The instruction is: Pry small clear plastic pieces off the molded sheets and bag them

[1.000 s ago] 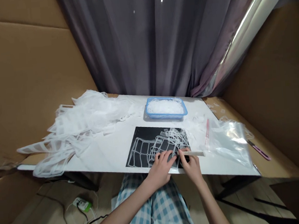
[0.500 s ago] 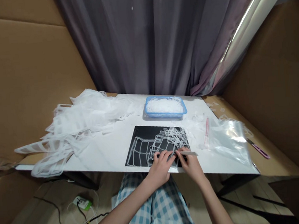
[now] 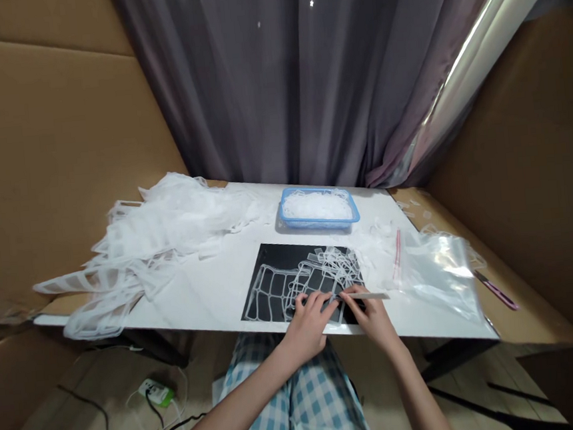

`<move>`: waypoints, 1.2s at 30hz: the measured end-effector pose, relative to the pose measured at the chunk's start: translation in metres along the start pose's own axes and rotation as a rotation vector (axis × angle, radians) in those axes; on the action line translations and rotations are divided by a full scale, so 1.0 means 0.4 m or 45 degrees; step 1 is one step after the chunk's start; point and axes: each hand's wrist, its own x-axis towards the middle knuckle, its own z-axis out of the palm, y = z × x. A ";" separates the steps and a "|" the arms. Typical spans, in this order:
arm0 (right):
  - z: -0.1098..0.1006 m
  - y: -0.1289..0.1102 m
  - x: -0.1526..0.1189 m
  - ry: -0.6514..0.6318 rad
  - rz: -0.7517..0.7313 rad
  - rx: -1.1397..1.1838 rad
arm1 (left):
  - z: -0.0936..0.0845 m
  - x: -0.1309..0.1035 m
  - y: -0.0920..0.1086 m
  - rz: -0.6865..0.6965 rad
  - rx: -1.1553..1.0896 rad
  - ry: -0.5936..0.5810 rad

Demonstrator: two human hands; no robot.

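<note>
Gripping a slim pale stick [image 3: 378,295] between thumb and fingers, the right hand [image 3: 373,314] rests at the near right part of a black mat [image 3: 282,254]; from my remote seat I cannot make out the stick's working end, because the fingertips cover it. Its other end points right, past the mat. The left hand [image 3: 306,324] is just beside, fingers bent over a white mesh [image 3: 269,296]; I cannot tell whether they pinch anything, since the hand hides what is under it. The mesh spreads over the mat, its left cells plain to me, its near middle lost beneath the left hand. Toward the mat's far right corner I see a tangle of white scraps [image 3: 341,262], too crossed over for me to separate. Beyond the mat on the desk [image 3: 207,285] sits a blue tray [image 3: 320,224] heaped with white bits [image 3: 318,205] that blur together. To the left, a large white pile [image 3: 166,219] shows me only soft edges. At the right lies a clear bag [image 3: 437,275], partly washed out by glare; past it, I cannot name a small pink-handled tool [image 3: 498,291]. Both forearms [image 3: 414,381] run off the bottom of my view.
</note>
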 end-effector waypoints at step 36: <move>0.022 0.007 -0.003 0.084 0.046 0.021 | -0.001 0.001 0.001 -0.001 -0.020 0.033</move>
